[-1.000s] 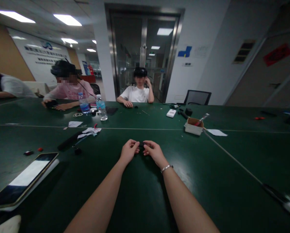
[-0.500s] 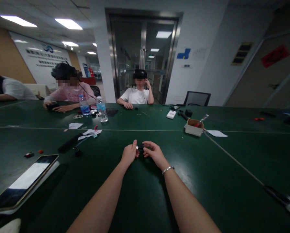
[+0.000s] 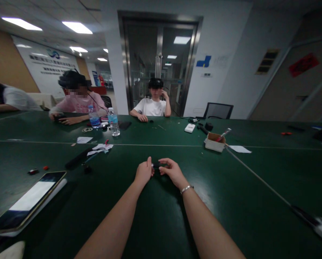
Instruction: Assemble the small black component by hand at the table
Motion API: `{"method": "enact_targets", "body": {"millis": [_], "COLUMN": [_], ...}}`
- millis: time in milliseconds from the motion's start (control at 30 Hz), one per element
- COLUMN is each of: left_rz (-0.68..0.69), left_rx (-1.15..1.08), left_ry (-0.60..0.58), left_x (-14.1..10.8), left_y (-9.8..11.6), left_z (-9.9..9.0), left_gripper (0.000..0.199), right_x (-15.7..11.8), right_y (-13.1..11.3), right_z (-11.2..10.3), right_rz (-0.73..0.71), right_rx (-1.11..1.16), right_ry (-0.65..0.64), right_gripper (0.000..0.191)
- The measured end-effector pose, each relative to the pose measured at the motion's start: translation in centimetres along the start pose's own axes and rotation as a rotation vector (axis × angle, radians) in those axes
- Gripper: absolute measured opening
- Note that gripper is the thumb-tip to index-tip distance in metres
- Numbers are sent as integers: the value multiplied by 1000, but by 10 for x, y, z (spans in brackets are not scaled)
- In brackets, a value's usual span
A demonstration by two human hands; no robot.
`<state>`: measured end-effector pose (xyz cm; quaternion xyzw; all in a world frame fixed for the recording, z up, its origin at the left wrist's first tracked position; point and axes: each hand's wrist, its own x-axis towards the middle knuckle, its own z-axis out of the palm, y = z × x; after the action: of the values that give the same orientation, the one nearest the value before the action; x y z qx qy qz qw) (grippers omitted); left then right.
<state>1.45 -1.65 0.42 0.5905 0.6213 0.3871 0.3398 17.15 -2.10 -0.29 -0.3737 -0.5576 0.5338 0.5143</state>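
Note:
Between my hands, just above the green table [image 3: 161, 212], is a small black cylindrical piece [image 3: 156, 165] with a silvery end on its left; it is too small to name more exactly. My left hand [image 3: 144, 172] grips the silvery end, thumb pointing up. The fingers of my right hand [image 3: 172, 172] are pinched around the black end from the right. A silver bracelet [image 3: 187, 189] circles my right wrist. My fingertips hide parts of the piece.
A phone [image 3: 28, 201] lies at the left, near crumpled paper [image 3: 99, 148] and a black rod-like object [image 3: 78, 158]. Two water bottles [image 3: 113, 122] stand farther back. A small cardboard box [image 3: 215, 142] holds a tool at the right. Several people sit across the table.
Both hands stay almost in place around the piece. Less of its silvery end shows now between the fingers. The whole view has shifted very slightly.

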Motion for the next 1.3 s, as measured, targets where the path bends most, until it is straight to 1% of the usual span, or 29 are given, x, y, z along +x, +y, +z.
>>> {"method": "enact_targets", "body": {"millis": [200, 333, 567, 733, 833, 967, 1167, 1300], "left_rz": [25, 67, 185, 169, 180, 170, 164, 120], "left_rx": [-5, -27, -90, -145, -258, -373, -392, -387], "left_ry": [-26, -29, -43, -84, -102, -97, -57, -86], "left_x": [-5, -8, -9, -3, 0, -2, -5, -4], "left_y": [-1, 0, -2, -10, -12, -9, -4, -5], "left_z": [-2, -2, -2, -1, 0, 0, -3, -3], "left_gripper": [66, 62, 41, 30, 25, 26, 22, 28], "right_x": [0, 3, 4, 3, 3, 3, 2, 1], "right_y": [0, 2, 4, 3, 4, 4, 2, 1], "right_z": [1, 1, 1, 1, 1, 2, 2, 2], "right_rz": [25, 65, 79, 82, 78, 77, 70, 64], "right_rx": [29, 19, 63, 85, 98, 94, 76, 72], "right_ry": [15, 40, 73, 89, 100, 106, 90, 88], "right_gripper": [36, 35, 38, 39, 41, 42, 41, 40]}}
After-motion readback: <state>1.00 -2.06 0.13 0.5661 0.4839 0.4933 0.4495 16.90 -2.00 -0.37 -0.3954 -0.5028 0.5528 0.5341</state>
